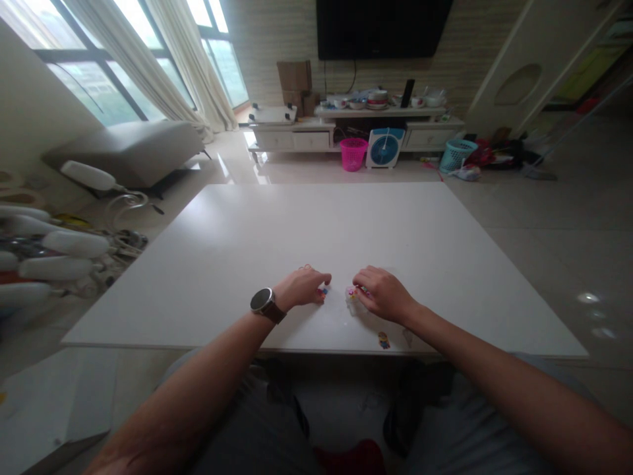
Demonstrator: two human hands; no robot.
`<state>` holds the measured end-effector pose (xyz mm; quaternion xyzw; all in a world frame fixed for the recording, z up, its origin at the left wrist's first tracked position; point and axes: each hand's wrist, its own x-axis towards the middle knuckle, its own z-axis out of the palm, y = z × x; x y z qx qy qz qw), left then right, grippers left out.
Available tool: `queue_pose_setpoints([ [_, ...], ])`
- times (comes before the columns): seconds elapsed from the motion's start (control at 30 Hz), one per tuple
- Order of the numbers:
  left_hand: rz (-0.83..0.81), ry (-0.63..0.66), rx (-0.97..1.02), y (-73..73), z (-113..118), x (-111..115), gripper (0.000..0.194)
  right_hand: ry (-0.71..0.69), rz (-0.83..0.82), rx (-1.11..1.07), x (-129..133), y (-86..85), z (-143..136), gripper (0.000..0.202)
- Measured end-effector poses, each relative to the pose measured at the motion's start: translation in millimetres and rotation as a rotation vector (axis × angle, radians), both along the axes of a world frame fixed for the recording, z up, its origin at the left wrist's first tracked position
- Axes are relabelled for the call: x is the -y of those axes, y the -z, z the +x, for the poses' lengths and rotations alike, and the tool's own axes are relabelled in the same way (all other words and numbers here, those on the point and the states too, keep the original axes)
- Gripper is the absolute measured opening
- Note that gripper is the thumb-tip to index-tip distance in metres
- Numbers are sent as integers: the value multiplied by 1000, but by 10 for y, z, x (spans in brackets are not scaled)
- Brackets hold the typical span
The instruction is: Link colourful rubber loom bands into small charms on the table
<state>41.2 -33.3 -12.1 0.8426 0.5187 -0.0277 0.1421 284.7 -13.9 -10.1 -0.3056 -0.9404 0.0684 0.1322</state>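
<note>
Over the near part of the white table (316,224), my left hand (302,287) is lowered with thumb and forefinger apart. Small red and blue pieces (324,291) lie between and under those fingertips. To its right, my right hand (386,295) pinches at a small clear plastic box (352,305) with pink and other bright bits in it. What the pinching fingers hold is too small to make out. Nearer the table's front edge lies a little yellow and blue cartoon figure (384,340). A clear, hard-to-see piece (407,336) is beside it, close to my right forearm.
White padded parts of a metal-framed object (74,244) crowd the table's left side. Beyond the far edge stand a pink basket (354,154), a box fan (384,148) and a blue basket (457,156). A white box (59,389) is at the lower left.
</note>
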Motion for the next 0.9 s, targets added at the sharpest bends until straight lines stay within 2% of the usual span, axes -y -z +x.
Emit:
queue_pose_setpoints([
  [0.23,61,65,-73,3,31,16,15,4,-7,7,-8,-3,0,6],
  [0.43,62,60,-63,19,25,13,17,5,-14,74,-44,21,19,8],
  [0.77,26,1,-66,-49,32,35,24,-119,-39,199,26,82,-18,10],
  [0.9,22,-6,-57,-38,33,35,24,-83,-25,229,54,126,-36,11],
])
